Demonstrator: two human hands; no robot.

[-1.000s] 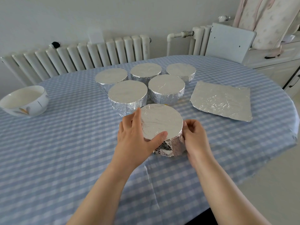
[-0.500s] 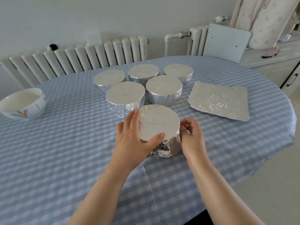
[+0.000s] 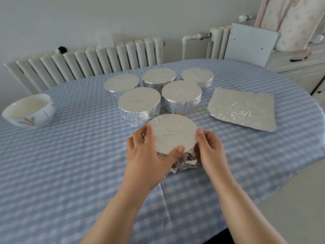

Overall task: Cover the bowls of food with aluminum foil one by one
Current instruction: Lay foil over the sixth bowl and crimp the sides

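Observation:
A foil-covered bowl [image 3: 173,132] stands in front of me on the blue checked table [image 3: 70,164]. My left hand [image 3: 149,152] wraps its left side, thumb on the near rim, fingers curled round the foil. From the other side my right hand [image 3: 210,148] presses the foil against the wall, fingers curled round the bowl. Behind it stand several more foil-covered bowls [image 3: 139,103] in two rows. A loose foil sheet [image 3: 243,108] lies flat at the right. An uncovered white bowl [image 3: 29,110] sits at the far left.
A white radiator [image 3: 84,62] runs along the wall behind the table. A white cabinet [image 3: 299,67] and a grey board [image 3: 251,43] stand at the back right. The table's edge curves round at the right, with floor beyond.
Both hands have shifted a little around the near bowl, the right hand sliding further along its right side. The bowl stays in place.

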